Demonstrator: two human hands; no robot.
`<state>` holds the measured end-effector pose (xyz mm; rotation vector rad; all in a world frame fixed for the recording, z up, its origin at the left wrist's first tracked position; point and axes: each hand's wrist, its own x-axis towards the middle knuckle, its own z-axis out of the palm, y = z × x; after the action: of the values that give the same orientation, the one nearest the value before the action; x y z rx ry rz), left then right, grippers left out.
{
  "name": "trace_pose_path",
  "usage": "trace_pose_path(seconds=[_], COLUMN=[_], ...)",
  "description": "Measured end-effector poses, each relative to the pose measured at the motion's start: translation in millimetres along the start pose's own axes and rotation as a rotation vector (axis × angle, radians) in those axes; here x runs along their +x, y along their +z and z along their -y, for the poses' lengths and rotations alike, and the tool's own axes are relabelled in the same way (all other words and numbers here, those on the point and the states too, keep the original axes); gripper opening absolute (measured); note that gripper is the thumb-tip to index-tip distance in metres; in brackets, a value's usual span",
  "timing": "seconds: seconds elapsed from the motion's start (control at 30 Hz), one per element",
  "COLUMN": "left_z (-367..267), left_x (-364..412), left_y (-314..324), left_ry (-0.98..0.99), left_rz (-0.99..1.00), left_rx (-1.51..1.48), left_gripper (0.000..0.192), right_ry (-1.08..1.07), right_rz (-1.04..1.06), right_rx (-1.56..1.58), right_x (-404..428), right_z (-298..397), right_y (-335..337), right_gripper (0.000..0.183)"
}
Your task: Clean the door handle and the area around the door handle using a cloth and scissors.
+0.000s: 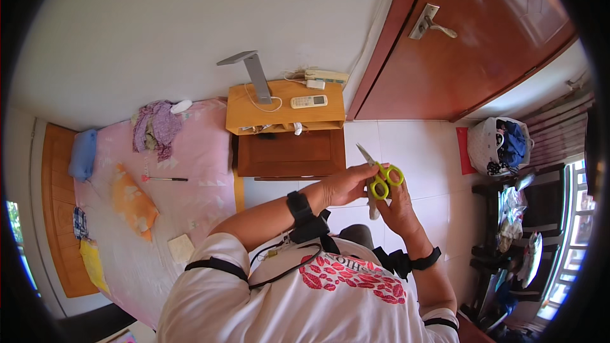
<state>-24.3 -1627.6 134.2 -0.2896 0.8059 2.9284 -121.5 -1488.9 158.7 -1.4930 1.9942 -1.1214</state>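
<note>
A pair of scissors with yellow-green handles (381, 185) is held between my two hands in front of my chest, above the tiled floor. Its blades point up and to the left and look nearly closed. My left hand (350, 183) grips it near the pivot from the left side. My right hand (398, 205) holds it by the handle loops, with fingers behind them. A pale, greyish item (373, 207) shows below the handles between the hands; what it is cannot be made out, and fingers hide part of it.
Ahead stands a wooden cabinet (286, 155) bearing a grey desk lamp (258, 78) and a remote control (309, 101). To the left is a bed (205, 209) with an orange pillow (136, 200). A wooden door (476, 52), a laundry basket (481, 145) and a dark, loaded bench (543, 209) are right.
</note>
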Motion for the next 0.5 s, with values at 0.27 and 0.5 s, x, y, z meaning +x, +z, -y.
trace_pose_path(seconds=[0.27,0.5], left_z=[-13.0,-13.4], left_x=[53.8,112.9], left_y=[1.9,35.4], left_ry=[-0.085,0.014], left_rz=[-0.063,-0.155], left_rx=[0.054,0.246], left_gripper=[0.038,0.036], right_ry=[0.066,0.258], right_rz=[-0.069,-0.286], right_rx=[0.081,0.435], right_x=[21.0,40.0], right_z=[-20.2,-61.4], right_y=[-40.5,-84.6], right_gripper=[0.045,0.031])
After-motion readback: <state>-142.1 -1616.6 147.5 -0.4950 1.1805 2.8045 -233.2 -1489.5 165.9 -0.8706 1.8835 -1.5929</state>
